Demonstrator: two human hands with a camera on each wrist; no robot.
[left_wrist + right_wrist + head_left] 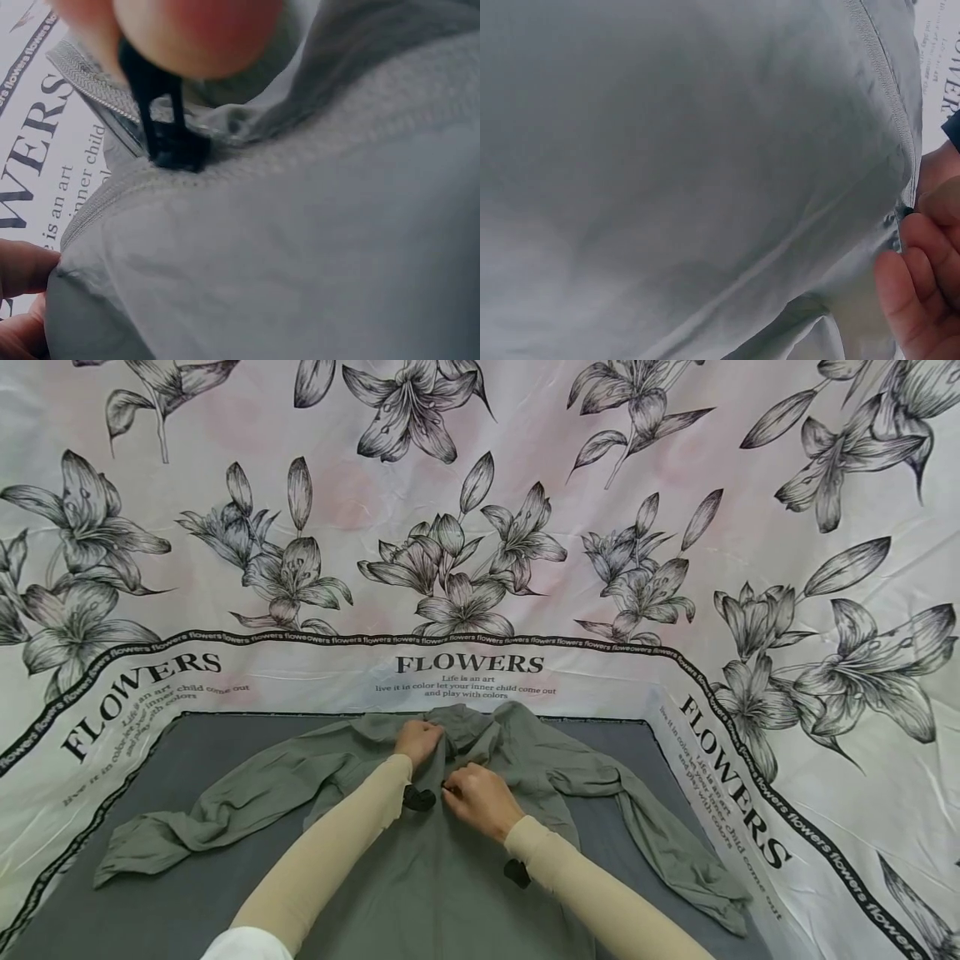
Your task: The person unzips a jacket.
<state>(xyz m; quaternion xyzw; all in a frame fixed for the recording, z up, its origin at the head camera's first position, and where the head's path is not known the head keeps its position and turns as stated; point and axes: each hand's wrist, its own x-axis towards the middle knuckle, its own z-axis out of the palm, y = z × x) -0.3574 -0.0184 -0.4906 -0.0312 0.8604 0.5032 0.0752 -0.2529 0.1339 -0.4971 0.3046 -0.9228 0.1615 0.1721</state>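
A grey-green zip-up jacket (495, 877) lies spread with its front upward and its collar (472, 739) away from me. My left hand (420, 742) pinches the front edge near the collar; its fingertips show at the left of the left wrist view. Just below and to the right, my right hand (483, 800) pinches a dark zipper pull (161, 112) on the front zip (195, 176). In the right wrist view the right hand's fingers (926, 262) are curled at the zip, covering most of the pull. Above the slider the zip's two sides part.
The left-hand sleeve (225, 802) stretches out to the side and the right-hand sleeve (667, 835) bends down toward me. Beneath lies a dark grey surface (217, 893). A white flower-printed cloth (465, 568) with lettering rises behind and along both sides.
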